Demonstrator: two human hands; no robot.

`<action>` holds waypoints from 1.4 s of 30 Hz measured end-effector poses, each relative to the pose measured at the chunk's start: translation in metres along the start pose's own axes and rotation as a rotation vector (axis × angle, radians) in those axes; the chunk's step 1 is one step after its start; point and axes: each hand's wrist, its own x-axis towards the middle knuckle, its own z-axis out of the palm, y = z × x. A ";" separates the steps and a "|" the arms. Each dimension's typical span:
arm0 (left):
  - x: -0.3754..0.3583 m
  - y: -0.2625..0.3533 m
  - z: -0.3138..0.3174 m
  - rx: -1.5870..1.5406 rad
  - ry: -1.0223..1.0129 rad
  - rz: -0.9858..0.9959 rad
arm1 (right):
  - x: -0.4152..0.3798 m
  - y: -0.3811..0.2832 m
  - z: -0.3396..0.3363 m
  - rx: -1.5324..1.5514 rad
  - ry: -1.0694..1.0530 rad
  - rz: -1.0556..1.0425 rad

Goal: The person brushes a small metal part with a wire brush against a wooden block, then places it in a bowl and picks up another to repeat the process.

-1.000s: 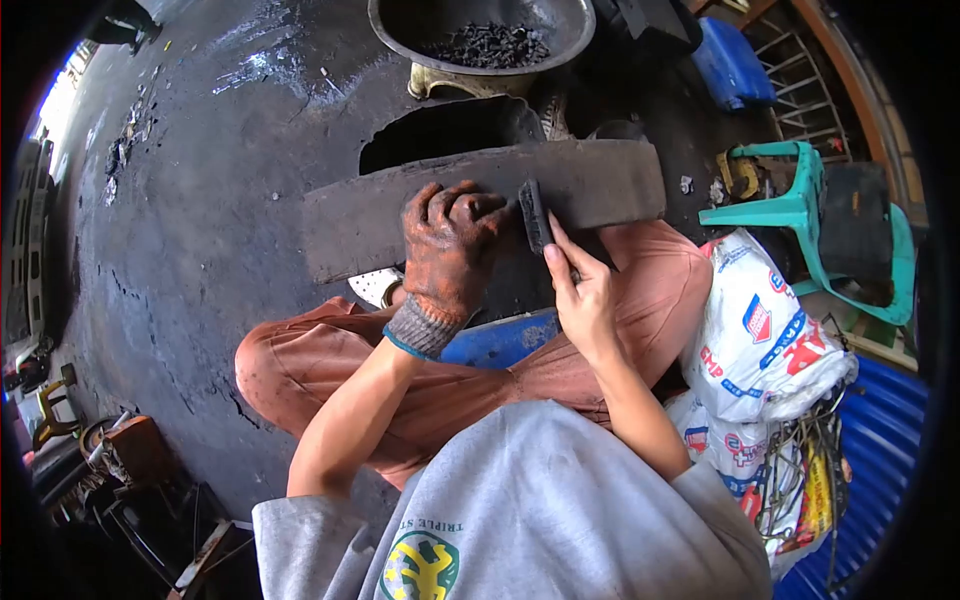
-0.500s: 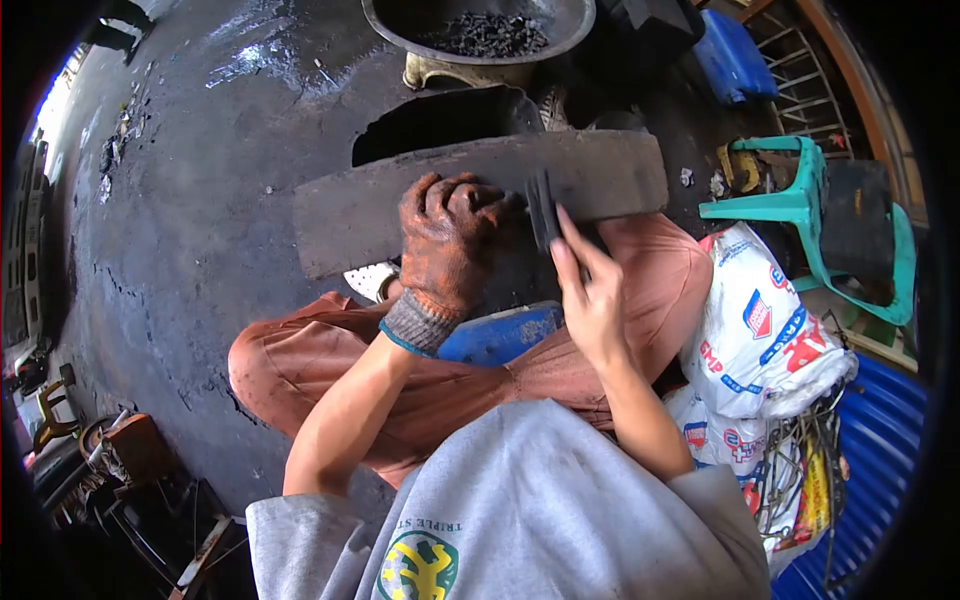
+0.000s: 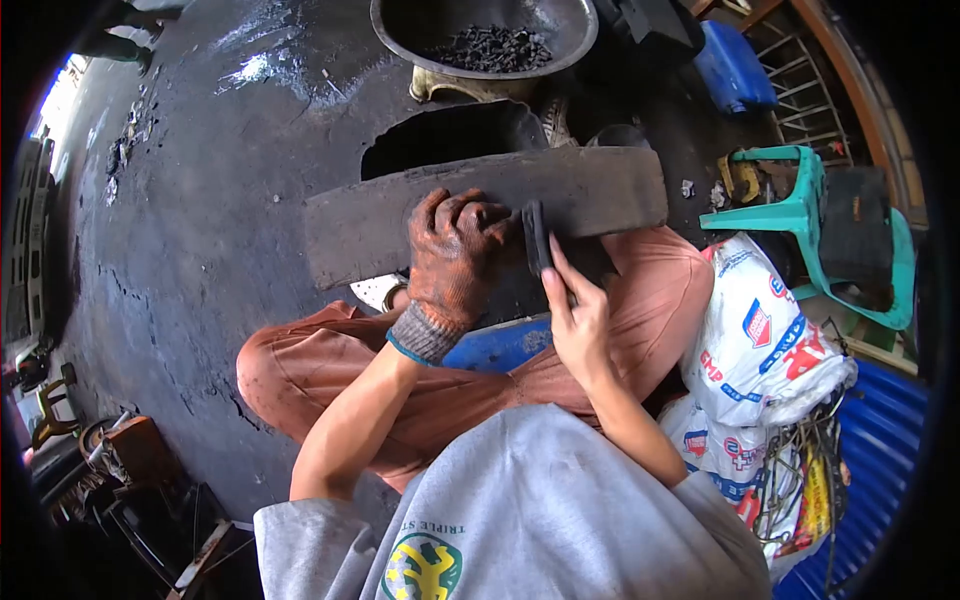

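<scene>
A long, dark wooden plank (image 3: 600, 185) lies crosswise in front of me, over my legs. My left hand (image 3: 450, 250), in a stained orange work glove with a grey cuff, is curled closed against the plank's near side. Whatever its fingers grip is hidden in the dark area by the fingertips. My bare right hand (image 3: 578, 325) is closed on the lower end of a black bar-shaped piece (image 3: 537, 238). That piece stands nearly upright in view, just right of the gloved fingers, in front of the plank. Its exact kind cannot be made out.
Beyond the plank sit a dark open container (image 3: 450, 145) and a metal basin (image 3: 385, 30) holding black chunks. To my right are a green plastic chair (image 3: 810, 200), white printed sacks (image 3: 745, 330) and a blue jug (image 3: 735, 65). Someone's legs (image 3: 115, 42) show at far left.
The black piece in my right hand was blurred by motion and now shows more sharply, slightly lower. The whole view has shifted a little; my left hand keeps its place on the plank.
</scene>
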 end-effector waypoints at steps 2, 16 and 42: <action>0.003 -0.001 -0.006 -0.011 -0.043 0.010 | -0.016 0.001 -0.009 0.081 0.019 0.015; 0.012 0.008 -0.020 -0.020 -0.176 -0.035 | 0.012 0.013 -0.035 0.165 0.009 0.221; -0.009 0.001 -0.047 -0.636 -0.303 -0.448 | 0.056 -0.069 -0.005 -0.057 0.078 -0.140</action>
